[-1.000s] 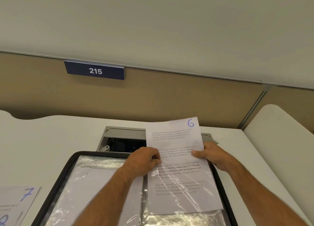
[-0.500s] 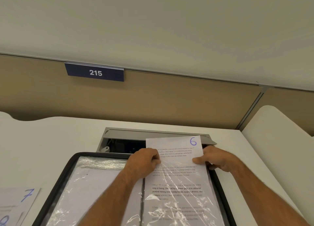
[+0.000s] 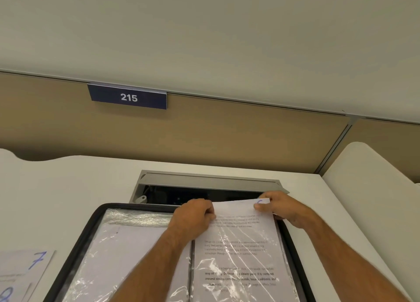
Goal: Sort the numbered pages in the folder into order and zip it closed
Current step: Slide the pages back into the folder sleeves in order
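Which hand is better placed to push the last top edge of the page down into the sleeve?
Right hand: it pinches the page at its protruding top corner; the left hand grips the sleeve mouth.

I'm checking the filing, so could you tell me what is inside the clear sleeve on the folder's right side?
A printed page, held at its top edge by the left hand and right hand. Its corner number is mostly covered by the right fingers.

Folder [image 3: 75, 240]: black zip border, clear glossy sleeves. Page [image 3: 241, 247]: white, black print, blue handwritten numeral. Loose sheet [image 3: 25, 270]: white, blue "7". Sign [image 3: 128, 97]: navy, white "215". Partition [image 3: 227, 131]: tan. Desk [image 3: 56, 188]: off-white.
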The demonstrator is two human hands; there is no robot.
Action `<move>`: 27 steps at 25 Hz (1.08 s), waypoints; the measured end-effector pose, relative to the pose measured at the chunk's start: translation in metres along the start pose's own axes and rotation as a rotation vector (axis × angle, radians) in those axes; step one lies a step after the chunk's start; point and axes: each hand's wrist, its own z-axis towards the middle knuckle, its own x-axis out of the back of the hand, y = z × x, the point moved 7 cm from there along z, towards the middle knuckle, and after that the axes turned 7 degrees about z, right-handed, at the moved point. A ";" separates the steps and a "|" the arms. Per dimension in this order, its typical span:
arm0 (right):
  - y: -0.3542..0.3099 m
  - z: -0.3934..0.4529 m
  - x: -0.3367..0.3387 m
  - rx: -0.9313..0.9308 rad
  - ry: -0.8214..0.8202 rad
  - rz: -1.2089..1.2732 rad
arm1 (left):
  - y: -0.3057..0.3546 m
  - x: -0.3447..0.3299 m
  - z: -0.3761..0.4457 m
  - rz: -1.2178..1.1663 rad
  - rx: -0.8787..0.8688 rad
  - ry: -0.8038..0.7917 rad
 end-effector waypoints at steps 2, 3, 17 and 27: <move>-0.007 -0.001 -0.003 0.063 0.017 -0.011 | -0.001 -0.001 -0.001 -0.005 0.007 0.012; -0.007 0.000 -0.006 0.058 -0.016 -0.103 | -0.001 -0.001 -0.001 -0.007 0.010 0.014; -0.045 -0.027 -0.066 0.112 -0.137 -0.809 | -0.033 0.004 -0.092 0.218 0.096 0.195; -0.045 -0.046 -0.077 0.100 -0.025 -0.893 | -0.072 -0.019 -0.152 0.327 0.115 0.103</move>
